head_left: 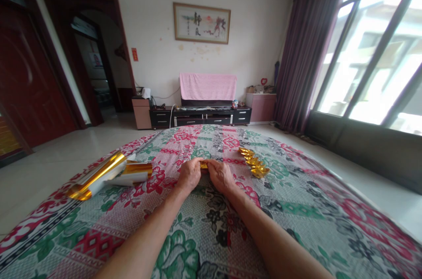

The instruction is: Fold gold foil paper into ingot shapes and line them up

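Observation:
Between my two hands is a small piece of gold foil paper (204, 165), mostly hidden by the fingers. My left hand (190, 174) grips its left end, closed with the thumb on top. My right hand (221, 175) pinches the right end in the same way. Both hands are just above the patterned cloth, near the middle. To the right of my right hand lies a row of several folded gold foil pieces (253, 162), set close together. Over on the left, loosely curled sheets of gold foil paper (108, 175) with white backs lie on the cloth.
A floral cloth (178, 252) covers the wide round surface before me. Beyond it stand a low black cabinet (204, 118) and a screen-shaped thing under a pink towel (208, 86). A window (372, 59) and dark curtain (298, 50) are on the right, doors on the left.

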Demonstrator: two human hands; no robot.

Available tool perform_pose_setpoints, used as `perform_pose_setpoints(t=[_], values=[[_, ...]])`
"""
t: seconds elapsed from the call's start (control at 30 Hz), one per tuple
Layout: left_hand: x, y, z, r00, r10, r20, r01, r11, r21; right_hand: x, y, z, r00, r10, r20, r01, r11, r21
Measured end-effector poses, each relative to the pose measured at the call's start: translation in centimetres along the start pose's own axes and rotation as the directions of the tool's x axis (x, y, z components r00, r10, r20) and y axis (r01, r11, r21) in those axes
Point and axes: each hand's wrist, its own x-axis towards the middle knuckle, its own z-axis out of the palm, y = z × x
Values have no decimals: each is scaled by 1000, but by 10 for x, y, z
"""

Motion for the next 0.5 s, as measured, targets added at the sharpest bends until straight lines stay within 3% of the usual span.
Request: perform_pose_setpoints(t=[0.23, 0.5], values=[[-1, 6, -4, 996, 56, 68, -59, 997, 43, 2, 3, 1, 999, 41, -33, -40, 999, 33], [0, -2, 1, 1000, 14, 5, -14, 1000, 14, 0, 1, 1, 1000, 16, -14, -16, 1000, 20]])
